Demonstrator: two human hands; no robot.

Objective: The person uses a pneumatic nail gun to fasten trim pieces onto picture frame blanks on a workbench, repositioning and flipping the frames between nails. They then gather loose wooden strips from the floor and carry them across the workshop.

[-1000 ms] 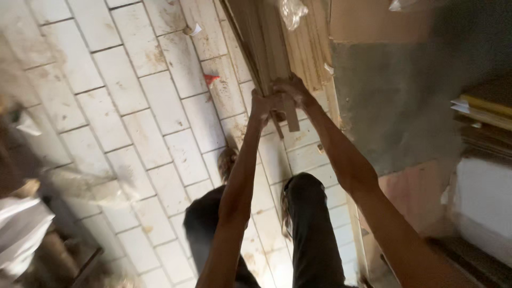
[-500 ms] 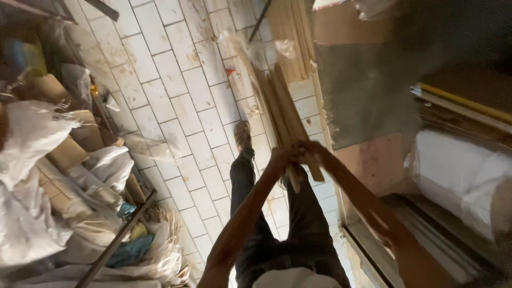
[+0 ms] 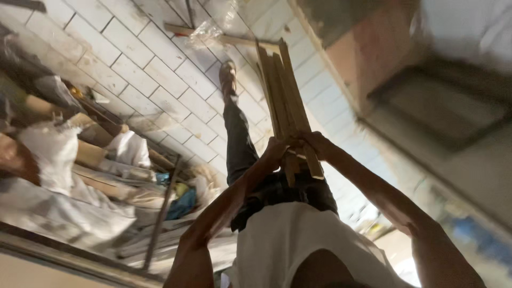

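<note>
Both my hands grip one bundle of thin wooden strips near its lower end, in front of my waist. My left hand clasps the strips from the left side, and my right hand wraps them from the right. The strips run away from me over the white tiled floor, fanning slightly at the far end. My dark-trousered leg and sandalled foot stretch out beneath the bundle. My white shirt fills the bottom of the view.
A heap of white sacks, rolled material and metal rods lies on the left. A loose wooden strip and clear plastic wrap lie on the floor beyond my foot. A pinkish wall and a dark frame stand on the right.
The view has swung as I moved; the bundle, held in both hands throughout, has come away from the stack of strips by the wall and now points over open floor.
</note>
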